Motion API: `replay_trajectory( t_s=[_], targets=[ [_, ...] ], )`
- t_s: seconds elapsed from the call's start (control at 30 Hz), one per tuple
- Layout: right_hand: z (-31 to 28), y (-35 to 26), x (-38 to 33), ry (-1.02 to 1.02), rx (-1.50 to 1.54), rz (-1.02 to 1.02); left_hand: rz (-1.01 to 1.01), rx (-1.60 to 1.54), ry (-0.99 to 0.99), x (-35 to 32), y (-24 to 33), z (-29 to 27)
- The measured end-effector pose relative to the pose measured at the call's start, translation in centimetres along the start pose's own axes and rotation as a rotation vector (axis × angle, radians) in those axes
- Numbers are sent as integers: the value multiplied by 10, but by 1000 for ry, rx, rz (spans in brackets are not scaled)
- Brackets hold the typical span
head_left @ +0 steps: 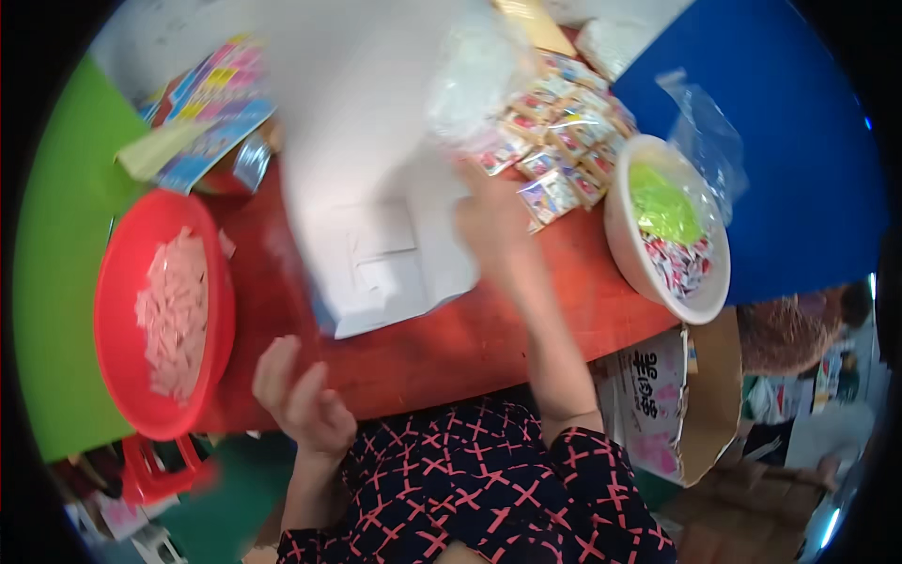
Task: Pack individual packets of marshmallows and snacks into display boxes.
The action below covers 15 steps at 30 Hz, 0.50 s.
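Currently, a blurred white cardboard sheet [376, 183] is seen at 11 o'clock of the view's centre, its near edge extended over the red tabletop [451, 365]. Thin dark lines are shown on its lower part, and a blue edge is exposed at its near left corner.

The right hand [493, 221] is placed near the centre, toward 1 o'clock, at the sheet's right margin. Its fingers are blurred; whether the margin is pinched or merely touched cannot be told. The left hand [305, 395] is held at 8 o'clock, apart from the sheet, with fingers loosely curled and nothing gripped.

A red oval basin [115, 320] is set at 9 o'clock and is part-filled with pale pink strips [176, 320]. At 10 o'clock, brightly printed packaging [221, 127] is heaped. Small flat printed packs [568, 141] are massed at 1 o'clock. Between 2 and 3 o'clock, a cream round basin [628, 249] is stood; a lime-green packet [664, 205] and small red-and-white wrapped pieces [676, 263] are contained in it. Just beyond it, a clear plastic bag [709, 150] is draped over a blue surface [808, 169]. An open cardboard box [711, 404] is located at 4 o'clock.
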State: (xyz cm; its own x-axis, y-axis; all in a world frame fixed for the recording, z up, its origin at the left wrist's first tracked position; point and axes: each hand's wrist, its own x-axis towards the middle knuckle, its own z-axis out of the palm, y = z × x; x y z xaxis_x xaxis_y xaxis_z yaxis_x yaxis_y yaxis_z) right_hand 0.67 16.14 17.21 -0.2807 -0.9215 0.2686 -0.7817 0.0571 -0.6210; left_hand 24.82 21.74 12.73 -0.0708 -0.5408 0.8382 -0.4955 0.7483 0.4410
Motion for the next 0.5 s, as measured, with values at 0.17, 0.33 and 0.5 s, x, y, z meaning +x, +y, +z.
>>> replay_trajectory(
  t_s=[0.17,0.33,0.5],
  targets=[
    [7,-22,-2,-220,219,-47,273,475,-742,-2,-15,35],
    [-18,59,17,-110,385,-142,153,534,-842,-10,-65,15],
    [-29,176,79,347,-398,362,238,522,-609,-9,-21,2]
  ],
)
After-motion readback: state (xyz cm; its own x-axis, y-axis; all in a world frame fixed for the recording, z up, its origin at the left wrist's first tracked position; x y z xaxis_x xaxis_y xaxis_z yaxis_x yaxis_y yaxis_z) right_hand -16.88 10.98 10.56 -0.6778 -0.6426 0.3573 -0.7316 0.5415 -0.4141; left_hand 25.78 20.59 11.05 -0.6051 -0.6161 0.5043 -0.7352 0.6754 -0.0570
